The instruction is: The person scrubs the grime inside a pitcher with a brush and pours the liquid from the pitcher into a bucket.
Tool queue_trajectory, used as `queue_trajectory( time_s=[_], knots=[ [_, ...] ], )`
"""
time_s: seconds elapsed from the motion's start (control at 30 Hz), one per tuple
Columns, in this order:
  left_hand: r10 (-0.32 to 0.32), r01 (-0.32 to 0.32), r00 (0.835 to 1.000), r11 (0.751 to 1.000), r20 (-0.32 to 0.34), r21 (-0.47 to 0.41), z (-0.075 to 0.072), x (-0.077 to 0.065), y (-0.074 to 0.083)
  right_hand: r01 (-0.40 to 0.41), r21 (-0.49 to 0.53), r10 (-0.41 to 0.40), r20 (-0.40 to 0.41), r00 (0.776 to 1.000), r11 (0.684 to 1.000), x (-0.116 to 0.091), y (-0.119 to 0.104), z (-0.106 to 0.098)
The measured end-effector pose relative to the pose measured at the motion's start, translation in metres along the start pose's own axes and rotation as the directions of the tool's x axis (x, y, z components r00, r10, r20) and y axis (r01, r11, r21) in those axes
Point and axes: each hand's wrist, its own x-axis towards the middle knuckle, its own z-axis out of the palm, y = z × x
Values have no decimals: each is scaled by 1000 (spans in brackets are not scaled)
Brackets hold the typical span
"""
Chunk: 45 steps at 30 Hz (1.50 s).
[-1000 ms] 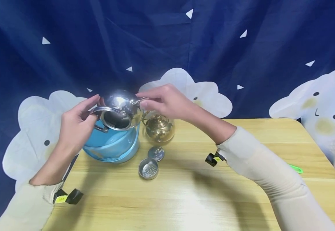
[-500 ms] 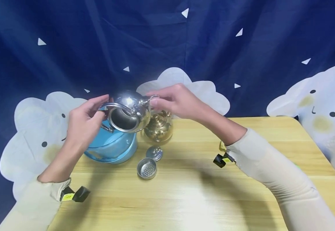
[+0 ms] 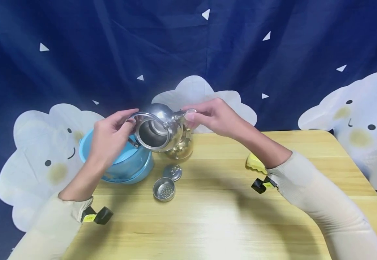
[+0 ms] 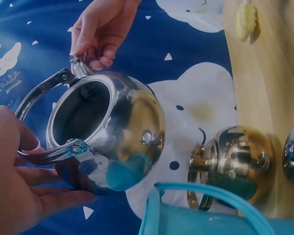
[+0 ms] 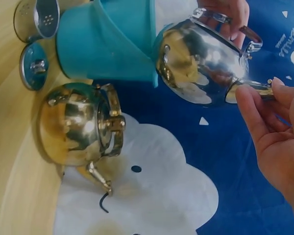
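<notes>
A shiny silver teapot (image 3: 158, 111) is held up off the table, lidless, its round mouth turned toward me. My left hand (image 3: 110, 136) grips its arched handle, with fingertips by the body in the left wrist view. Thumb and fingers of my right hand (image 3: 215, 115) pinch the spout (image 5: 250, 90). Below and behind, partly covered by the silver pot, a gold-coloured teapot (image 5: 71, 125) stands on the table. The blue bucket (image 3: 129, 169) is under my left hand. In front of them lie a small silver lid (image 3: 172, 172) and a perforated metal strainer cup (image 3: 163, 190).
The wooden table (image 3: 175, 231) reaches to a dark blue curtain (image 3: 175, 43) printed with white clouds. A yellow scalloped thing (image 3: 256, 163) lies on the right, partly behind my right forearm.
Both hands have carried the silver teapot rightward, from above the bucket to in front of the gold-coloured teapot. More of the bucket now shows, and the yellow thing has come out from behind my right arm.
</notes>
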Motion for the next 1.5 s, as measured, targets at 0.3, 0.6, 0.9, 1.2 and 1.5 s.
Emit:
queue_trajectory(
  time_s=[0.3, 0.6, 0.9, 1.2, 1.5],
  knots=[
    [-7, 8, 1000, 999, 29, -43, 17, -2, 4, -43, 75, 43, -5, 999, 996, -15, 15, -4],
    [51, -51, 998, 998, 28, -23, 38, 1, 4, -112, 152, 118, -29, 993, 982, -31, 32, -8],
    [50, -46, 996, 998, 77, -44, 61, 3, 5, -165, 195, 178, -47, 983, 967, -45, 51, -13],
    [43, -36, 991, 998, 129, -53, 88, 6, 2, -188, 254, 210, -61, 976, 949, -61, 75, -16],
    [40, -34, 975, 999, 219, -33, 116, 9, 1, -208, 335, 253, -98, 962, 919, -76, 102, -17]
  ],
)
